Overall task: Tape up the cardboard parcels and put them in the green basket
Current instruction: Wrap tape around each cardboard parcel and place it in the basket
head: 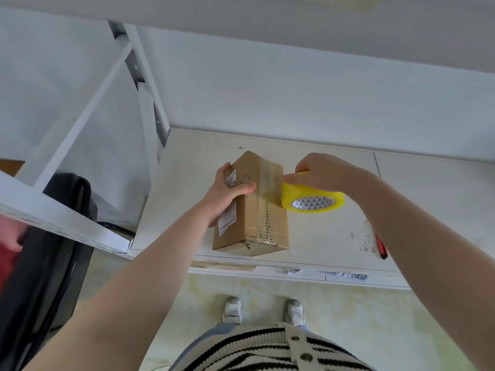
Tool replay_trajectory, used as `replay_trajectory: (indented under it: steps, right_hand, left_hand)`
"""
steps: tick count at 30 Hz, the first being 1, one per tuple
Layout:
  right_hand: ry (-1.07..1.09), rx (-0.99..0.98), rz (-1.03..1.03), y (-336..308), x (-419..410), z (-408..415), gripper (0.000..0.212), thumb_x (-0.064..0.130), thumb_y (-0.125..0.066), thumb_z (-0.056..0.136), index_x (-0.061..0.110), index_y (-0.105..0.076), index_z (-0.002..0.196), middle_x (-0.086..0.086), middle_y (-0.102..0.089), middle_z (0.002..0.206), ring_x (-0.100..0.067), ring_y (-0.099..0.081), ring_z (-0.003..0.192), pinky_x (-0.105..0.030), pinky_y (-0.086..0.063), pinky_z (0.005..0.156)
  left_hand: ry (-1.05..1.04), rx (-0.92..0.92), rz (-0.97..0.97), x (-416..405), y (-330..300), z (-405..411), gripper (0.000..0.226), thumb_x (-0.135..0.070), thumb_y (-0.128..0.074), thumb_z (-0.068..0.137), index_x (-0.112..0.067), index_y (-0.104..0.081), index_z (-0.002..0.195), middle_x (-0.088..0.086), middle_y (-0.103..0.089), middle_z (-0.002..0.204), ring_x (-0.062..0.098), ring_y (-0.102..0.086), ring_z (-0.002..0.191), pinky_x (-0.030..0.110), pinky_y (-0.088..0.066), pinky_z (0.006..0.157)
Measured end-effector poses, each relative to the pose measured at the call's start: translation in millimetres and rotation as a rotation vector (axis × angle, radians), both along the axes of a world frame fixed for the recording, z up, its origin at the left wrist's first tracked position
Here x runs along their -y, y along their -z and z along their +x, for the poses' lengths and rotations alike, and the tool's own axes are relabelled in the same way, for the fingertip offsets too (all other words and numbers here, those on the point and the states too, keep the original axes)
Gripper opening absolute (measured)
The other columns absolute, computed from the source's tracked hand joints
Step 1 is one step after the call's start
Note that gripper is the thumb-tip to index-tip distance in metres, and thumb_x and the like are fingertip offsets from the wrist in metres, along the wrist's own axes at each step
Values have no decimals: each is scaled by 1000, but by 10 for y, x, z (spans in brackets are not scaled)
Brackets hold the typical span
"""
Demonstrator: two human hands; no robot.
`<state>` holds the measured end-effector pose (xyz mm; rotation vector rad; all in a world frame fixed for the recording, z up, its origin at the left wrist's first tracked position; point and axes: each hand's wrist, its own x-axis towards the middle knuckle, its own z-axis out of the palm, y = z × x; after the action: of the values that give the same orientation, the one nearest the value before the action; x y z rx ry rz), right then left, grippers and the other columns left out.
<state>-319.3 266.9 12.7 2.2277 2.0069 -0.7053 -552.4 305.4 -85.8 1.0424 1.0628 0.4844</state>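
On the white table [321, 231], 1 cardboard parcel [254, 218] is laid with its long axis running away from the person, its taped seam uppermost. Its left face is steadied by the left hand [227, 194], fingers curled over the top edge. Just right of the parcel, touching its upper edge, the yellow tape roll [312, 200] is gripped by the right hand [324, 170], the nearer to the seam. No green basket is seen.

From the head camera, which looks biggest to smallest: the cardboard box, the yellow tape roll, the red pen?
1. cardboard box, clearly largest.
2. yellow tape roll, gripped by the right hand.
3. red pen, thinnest, partly hidden behind the arm.
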Motion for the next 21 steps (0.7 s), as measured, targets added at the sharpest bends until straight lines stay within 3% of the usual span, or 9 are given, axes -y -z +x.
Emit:
replay_trajectory:
  steps: [3, 5, 7, 9, 10, 13, 15, 18, 21]
  right_hand:
    - [28, -1, 7, -103, 75, 75, 49, 60, -57, 84, 18, -56, 61, 4, -51, 61, -14, -49, 58, -28, -33, 54]
    - [42, 22, 27, -117, 105, 38, 44, 61, -57, 85, 24, -58, 63, 6, -56, 67, -10, -52, 64, -27, -32, 55]
    - [50, 41, 61, -111, 101, -40, 45, 62, -57, 84, 20, -62, 69, 4, -58, 70, -12, -53, 66, -27, -33, 54]
    - [35, 78, 87, -125, 73, -138, 52, 62, -56, 84, 12, -66, 77, 0, -58, 69, -15, -53, 65, -27, -32, 53]
    - [21, 99, 94, -132, 53, -185, 54, 63, -55, 84, 11, -66, 78, 1, -57, 68, -15, -53, 64, -27, -31, 53]
    - [-35, 161, 105, -143, 12, -313, 57, 70, -51, 84, 14, -62, 79, 4, -57, 68, -13, -55, 67, -26, -30, 52]
    - [-72, 186, 116, -150, -14, -359, 62, 75, -46, 83, 15, -61, 81, 4, -61, 74, -14, -58, 72, -26, -30, 52]
    - [-33, 5, 91, -181, -63, -349, 69, 76, -46, 80, 10, -63, 77, 2, -58, 67, -15, -53, 61, -27, -34, 55]
    - [-35, -70, 78, -167, -90, -239, 66, 75, -51, 75, 11, -56, 64, 1, -49, 59, -18, -48, 56, -27, -35, 54]
  left_hand:
    - [33, 80, -23, 91, 85, 137, 104, -35, -78, 72, -31, -15, 155, -12, -48, 130, -7, -65, 91, 12, -52, 63]
    - [36, 116, -55, 99, 92, 163, 99, -33, -74, 75, -30, -16, 155, -8, -50, 135, -3, -64, 98, 16, -52, 72]
    - [37, 125, -75, 59, 109, 156, 74, -24, -70, 84, -27, -31, 147, -12, -65, 123, 1, -67, 98, 20, -53, 76]
    - [-11, 129, -108, 45, 116, 167, 45, -16, -61, 94, -31, -42, 131, -20, -75, 96, -1, -71, 85, 16, -54, 64]
    - [-33, 112, -127, 59, 105, 180, 42, -22, -58, 97, -33, -40, 133, -21, -74, 96, 1, -71, 85, 16, -54, 61]
    - [-28, 18, -85, 152, 73, 208, 76, -45, -56, 97, -32, -11, 157, -16, -49, 137, 4, -61, 102, 8, -50, 61]
    - [-45, -5, 12, 168, 117, 180, 76, -45, -54, 98, -28, -11, 158, -12, -42, 145, 0, -55, 105, 2, -46, 61]
    - [-88, 56, -16, 157, 171, 85, 60, -41, -55, 98, -28, -33, 153, -2, -56, 142, 13, -63, 115, 29, -53, 94]
    - [-141, 102, -133, 138, 158, -3, 60, -41, -58, 97, -26, -37, 151, 8, -60, 137, 27, -63, 118, 52, -47, 104]
